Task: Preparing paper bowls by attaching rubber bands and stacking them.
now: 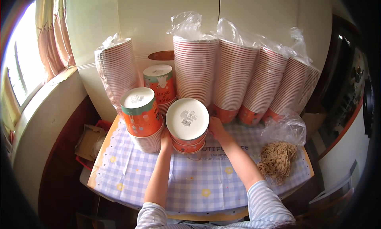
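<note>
Between my two hands is a short stack of orange paper buckets (188,143), upside down, its round white base facing up. My left hand (166,140) grips its lower left side, with the fingers partly hidden. On the opposite side, my right hand (215,126) curls its fingers against the stack. Close to my left hand stands an inverted stack of paper buckets (141,120) with a green band and white rims. Behind that is another inverted stack (162,84), partly covered by the ones in front.
Tall bagged bucket stacks line the back: one at the left (116,66), a middle one (194,66) and several leaning ones (235,70) at the right. Crumpled clear plastic (285,127) and a tangled tan bundle (278,159) lie on the checked tablecloth (186,185). A cardboard box (90,142) sits beyond the left edge.
</note>
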`<state>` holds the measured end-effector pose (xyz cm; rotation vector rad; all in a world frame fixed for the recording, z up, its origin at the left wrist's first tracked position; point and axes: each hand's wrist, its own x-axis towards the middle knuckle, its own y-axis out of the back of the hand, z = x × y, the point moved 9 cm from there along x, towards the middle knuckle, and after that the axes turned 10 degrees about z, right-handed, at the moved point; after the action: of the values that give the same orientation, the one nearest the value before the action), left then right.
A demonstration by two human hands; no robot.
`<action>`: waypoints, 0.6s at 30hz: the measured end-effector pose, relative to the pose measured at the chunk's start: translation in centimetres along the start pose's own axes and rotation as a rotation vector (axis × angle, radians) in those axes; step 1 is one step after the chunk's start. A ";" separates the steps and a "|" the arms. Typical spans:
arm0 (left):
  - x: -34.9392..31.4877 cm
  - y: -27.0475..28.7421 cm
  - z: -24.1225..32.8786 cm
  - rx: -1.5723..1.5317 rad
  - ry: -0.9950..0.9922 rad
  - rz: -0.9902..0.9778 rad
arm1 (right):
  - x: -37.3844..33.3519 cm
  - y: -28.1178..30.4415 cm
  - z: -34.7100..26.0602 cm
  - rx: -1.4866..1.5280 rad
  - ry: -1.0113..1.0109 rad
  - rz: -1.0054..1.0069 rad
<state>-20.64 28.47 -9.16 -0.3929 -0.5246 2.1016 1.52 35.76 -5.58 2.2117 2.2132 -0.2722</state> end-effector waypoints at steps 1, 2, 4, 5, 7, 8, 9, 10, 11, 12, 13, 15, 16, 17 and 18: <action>-0.3 -0.1 0.1 0.038 -0.006 -0.009 | 0.0 0.2 0.3 -0.003 -0.004 0.000; -0.5 -0.2 0.1 0.075 -0.011 -0.018 | 0.0 0.6 0.6 -0.057 0.011 0.013; -0.8 -0.3 0.0 0.122 -0.054 -0.013 | 0.2 1.3 1.4 -0.113 0.023 0.029; -1.0 -0.5 0.1 0.170 -0.099 -0.011 | 0.8 2.0 1.1 -0.079 0.136 0.086; -0.5 0.3 -0.4 0.259 -0.149 -0.024 | 0.2 2.0 0.2 -0.043 0.241 0.132; -0.4 0.4 -0.5 0.345 -0.199 -0.046 | -0.1 2.1 0.1 -0.039 0.254 0.128; -1.2 -0.6 -0.9 0.268 -0.120 -0.076 | -0.6 3.0 -0.4 -0.039 0.266 0.141; -1.6 -1.0 -0.6 0.271 -0.115 -0.078 | -0.9 3.5 -0.4 -0.040 0.261 0.145; -1.8 -1.0 -0.9 0.226 -0.044 -0.046 | -1.0 3.7 0.4 -0.041 0.165 0.101; -1.8 -0.8 -1.2 0.181 0.024 -0.011 | -1.3 3.4 1.1 -0.041 0.069 0.052; -1.6 -0.8 -1.4 0.142 0.042 -0.036 | -1.8 3.4 1.1 -0.040 0.064 0.054; -1.4 -1.1 -1.9 0.056 0.123 -0.074 | -2.8 3.4 1.3 -0.043 0.068 0.034; -1.5 -1.6 -2.5 -0.034 0.200 -0.113 | -2.9 3.6 1.9 -0.043 0.064 0.039; -1.3 -1.7 -3.0 -0.048 0.230 -0.118 | -3.0 4.1 1.8 -0.044 0.156 0.075; -0.8 -1.3 -3.7 -0.047 0.234 -0.114 | -3.2 4.4 1.5 -0.045 0.248 0.106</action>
<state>-17.61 29.22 -11.60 -0.6132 -0.4479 1.9055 5.75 32.35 -7.20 2.4465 2.1746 0.0560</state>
